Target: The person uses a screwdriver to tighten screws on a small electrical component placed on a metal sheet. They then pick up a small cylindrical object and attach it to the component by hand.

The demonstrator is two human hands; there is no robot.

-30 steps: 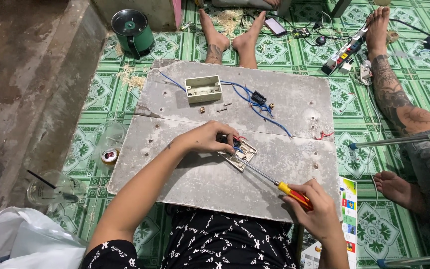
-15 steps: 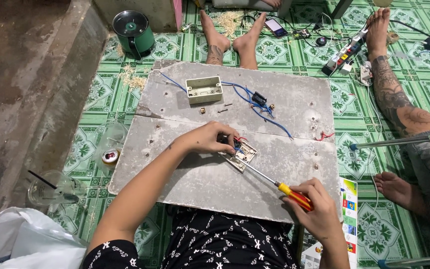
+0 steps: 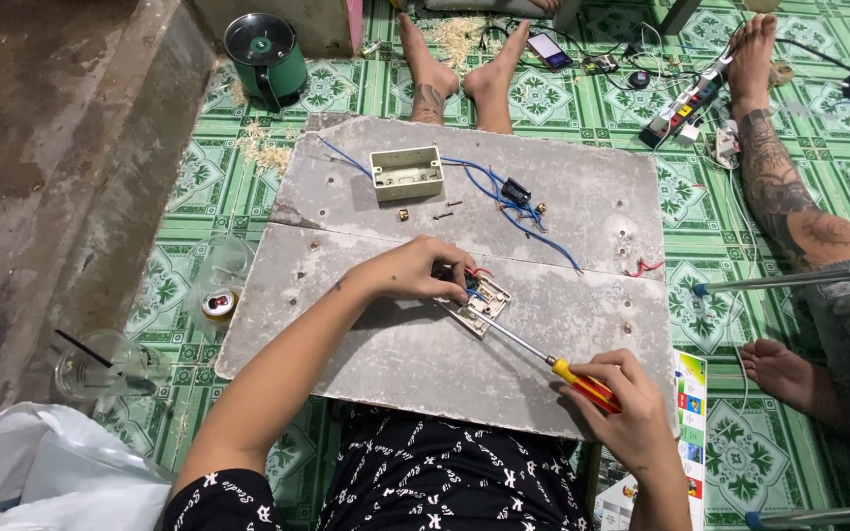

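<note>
One switch plate (image 3: 477, 307) pinned by the left hand (image 3: 415, 270); right hand (image 3: 630, 418), at five o'clock, grips one screwdriver (image 3: 553, 364). One box (image 3: 406, 172) at twelve.

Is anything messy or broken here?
Yes. The grey board is cracked across its middle, with chipped corners. Wood shavings are scattered on the green floor. Small screws lie loose beside the open box.

One grey board (image 3: 386, 324) carries one beige junction box (image 3: 406, 173), one switch plate (image 3: 479, 307) and one screwdriver (image 3: 553, 366). Two hands work there, the left hand (image 3: 415, 270) and the right hand (image 3: 632, 418). Loose screws (image 3: 443, 212) number perhaps two; four other bare feet (image 3: 430, 74) show.
</note>
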